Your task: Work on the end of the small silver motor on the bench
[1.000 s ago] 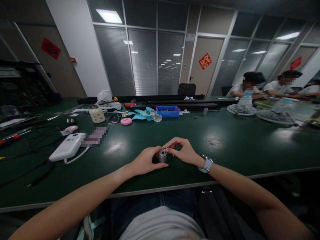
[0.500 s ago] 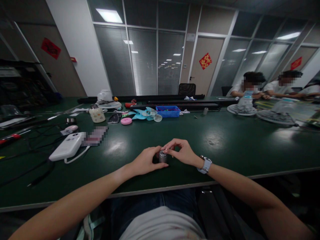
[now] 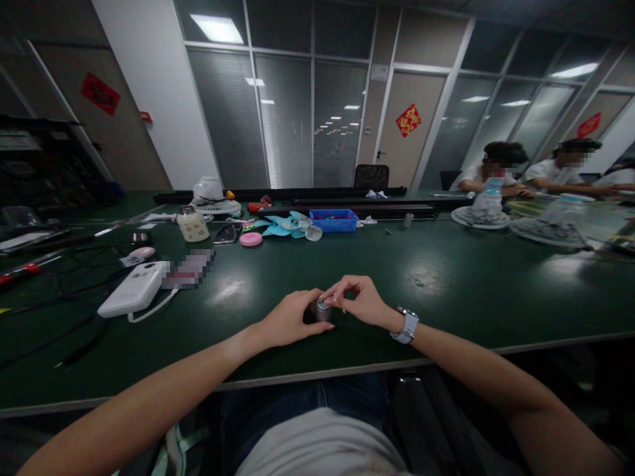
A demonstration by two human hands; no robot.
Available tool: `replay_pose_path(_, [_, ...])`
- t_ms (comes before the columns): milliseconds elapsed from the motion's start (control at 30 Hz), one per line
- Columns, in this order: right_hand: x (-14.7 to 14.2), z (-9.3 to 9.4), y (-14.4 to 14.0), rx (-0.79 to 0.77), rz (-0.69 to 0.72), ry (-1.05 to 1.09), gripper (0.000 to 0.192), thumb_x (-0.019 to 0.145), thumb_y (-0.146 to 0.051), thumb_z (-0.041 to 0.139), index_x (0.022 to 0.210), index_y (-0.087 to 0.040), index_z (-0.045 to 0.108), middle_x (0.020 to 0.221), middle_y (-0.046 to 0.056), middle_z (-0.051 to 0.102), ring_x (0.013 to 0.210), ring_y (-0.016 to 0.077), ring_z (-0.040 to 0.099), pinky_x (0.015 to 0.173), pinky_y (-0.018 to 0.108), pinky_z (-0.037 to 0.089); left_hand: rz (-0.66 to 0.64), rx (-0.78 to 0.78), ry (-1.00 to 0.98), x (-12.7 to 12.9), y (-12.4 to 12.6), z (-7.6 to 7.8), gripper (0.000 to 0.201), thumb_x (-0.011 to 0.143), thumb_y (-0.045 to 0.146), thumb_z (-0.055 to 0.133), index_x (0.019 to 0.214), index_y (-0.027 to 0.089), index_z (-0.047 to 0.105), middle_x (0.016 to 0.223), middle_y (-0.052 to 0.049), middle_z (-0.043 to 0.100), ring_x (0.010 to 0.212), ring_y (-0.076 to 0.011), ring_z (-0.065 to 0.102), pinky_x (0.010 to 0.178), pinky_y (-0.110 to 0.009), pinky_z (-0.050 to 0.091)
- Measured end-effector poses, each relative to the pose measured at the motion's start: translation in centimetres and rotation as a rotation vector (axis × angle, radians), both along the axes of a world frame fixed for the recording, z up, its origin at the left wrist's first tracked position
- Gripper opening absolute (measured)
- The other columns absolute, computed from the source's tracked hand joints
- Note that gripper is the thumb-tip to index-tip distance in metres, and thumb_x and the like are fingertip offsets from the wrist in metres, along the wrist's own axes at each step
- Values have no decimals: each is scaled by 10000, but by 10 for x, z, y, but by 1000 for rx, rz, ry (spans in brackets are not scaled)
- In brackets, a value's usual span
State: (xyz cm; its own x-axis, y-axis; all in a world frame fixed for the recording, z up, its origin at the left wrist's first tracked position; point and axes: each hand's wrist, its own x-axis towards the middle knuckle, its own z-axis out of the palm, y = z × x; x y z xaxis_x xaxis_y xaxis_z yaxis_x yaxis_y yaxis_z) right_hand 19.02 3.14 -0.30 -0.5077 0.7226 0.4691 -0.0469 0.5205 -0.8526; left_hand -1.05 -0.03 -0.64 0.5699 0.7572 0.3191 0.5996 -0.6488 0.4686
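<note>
Small silver metal cylinder (image 3: pixel 323 309): upright on dark green worktop (image 3: pixel 446 277), near front edge, centre. Left hand (image 3: pixel 290 320) wrapped round its side. Right hand (image 3: pixel 360 301) fingertips pinching its top. White power bank (image 3: pixel 133 297) well apart, left.

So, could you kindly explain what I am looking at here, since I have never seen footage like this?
There is no machine: a person wears a camera on the head, looking forward and down at their own bare hands. The left hand steadies a small metal cylinder standing on the green table; the right hand pinches at its top. Farther off lie a white power bank, a blue tray and pale blue fan blades. Other people sit at the far right.
</note>
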Motion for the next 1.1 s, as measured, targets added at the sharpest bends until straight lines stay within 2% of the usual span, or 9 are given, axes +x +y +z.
replay_pose_path(433, [1,-2,2,2,0,-10,230,744,-346,771,677,-159,655,845,87,757,788,198,706,721,338,551,0,28,39,0,-2,1,379,822,497,657,1031,192,574,932,-45,663,831,-218,621,735,-316,458])
replay_pose_path(700, [0,-3,4,24,-13,-11,284,750,-408,755,653,-163,650,791,66,736,771,184,697,713,324,553,-4,30,62,0,-2,0,358,840,484,640,1049,205,560,961,-45,661,858,-227,621,757,-325,460])
replay_pose_path(1100, [2,3,1,37,80,-112,211,769,-328,750,672,-155,679,911,83,743,867,206,698,822,366,544,-10,31,66,-1,-1,-1,364,844,488,637,1042,189,572,932,-54,647,848,-225,610,753,-323,461])
